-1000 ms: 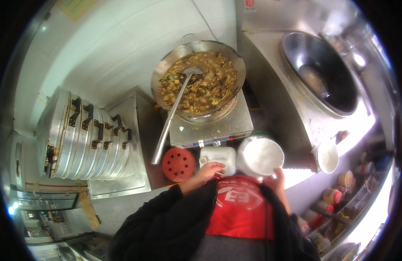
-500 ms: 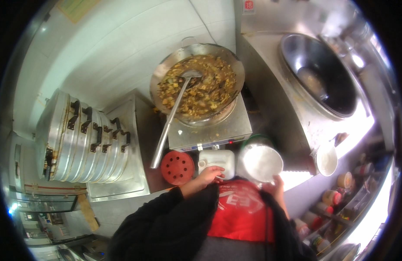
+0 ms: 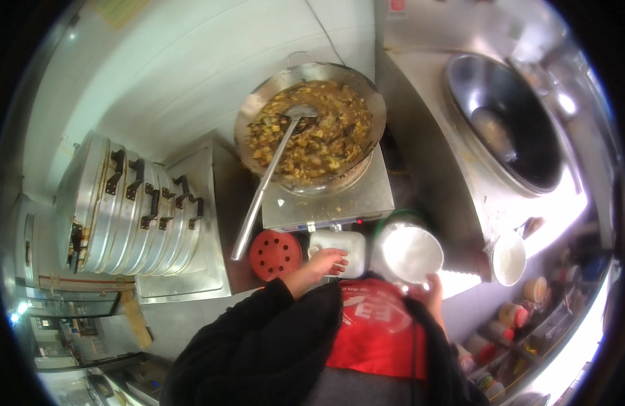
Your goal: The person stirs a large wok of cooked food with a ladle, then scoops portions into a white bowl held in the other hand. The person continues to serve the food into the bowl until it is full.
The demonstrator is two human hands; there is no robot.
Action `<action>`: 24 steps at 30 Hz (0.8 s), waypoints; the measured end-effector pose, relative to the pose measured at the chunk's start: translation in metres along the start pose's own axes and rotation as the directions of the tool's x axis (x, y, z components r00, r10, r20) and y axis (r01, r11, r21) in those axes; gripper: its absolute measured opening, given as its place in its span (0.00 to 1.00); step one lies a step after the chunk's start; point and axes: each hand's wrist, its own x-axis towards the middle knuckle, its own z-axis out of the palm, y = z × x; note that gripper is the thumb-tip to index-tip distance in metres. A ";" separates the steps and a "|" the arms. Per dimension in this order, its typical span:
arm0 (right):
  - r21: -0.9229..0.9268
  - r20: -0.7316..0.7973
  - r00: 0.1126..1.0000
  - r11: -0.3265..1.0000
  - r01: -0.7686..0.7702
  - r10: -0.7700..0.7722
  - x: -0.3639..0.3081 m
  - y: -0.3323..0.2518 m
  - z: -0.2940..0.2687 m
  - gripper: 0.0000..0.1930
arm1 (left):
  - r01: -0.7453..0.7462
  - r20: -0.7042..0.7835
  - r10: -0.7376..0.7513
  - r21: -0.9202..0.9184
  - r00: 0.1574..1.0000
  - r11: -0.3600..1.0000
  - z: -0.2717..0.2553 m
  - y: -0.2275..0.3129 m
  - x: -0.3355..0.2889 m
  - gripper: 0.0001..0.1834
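The right grip [image 3: 431, 291] is closed on the near rim of a pale round container [image 3: 412, 254], which is in front of the steel stove [image 3: 299, 211] (the fingertips there are blurred). The left grip [image 3: 320, 265] is released, fingers loosely bent over the white jug [image 3: 352, 247] left of the container; I cannot tell whether they touch it. Beside the jug is a red disc [image 3: 276, 255] with holes. On the stove stands 1 wok [image 3: 245, 128] of brown and yellow chopped food [image 3: 333, 128], with 1 ladle [image 3: 264, 191] in it, its long handle slanting over the near rim. Farther left are stacked steamers [image 3: 123, 216]; at right, a dark wok [image 3: 532, 132] sits in a steel desk [image 3: 431, 111].
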 end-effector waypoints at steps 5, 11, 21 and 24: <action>-0.052 0.035 0.999 0.999 0.005 -0.003 0.008 -0.009 0.003 0.26 | 0.027 0.025 -0.028 0.037 0.999 0.999 0.008 -0.008 0.005 0.16; -0.068 0.037 0.998 0.997 -0.046 0.049 0.018 -0.014 0.002 0.29 | -0.023 0.012 0.023 0.057 1.000 0.998 0.017 0.009 -0.007 0.14; 0.073 0.002 0.984 0.982 -0.176 0.177 0.033 -0.009 -0.011 0.28 | -0.282 -0.278 0.956 0.914 0.094 0.293 -0.060 0.120 -0.113 0.18; 0.118 0.002 0.978 0.971 -0.207 0.208 0.040 -0.006 -0.012 0.26 | 0.070 -0.385 0.897 0.923 0.216 0.379 -0.093 0.127 -0.109 0.28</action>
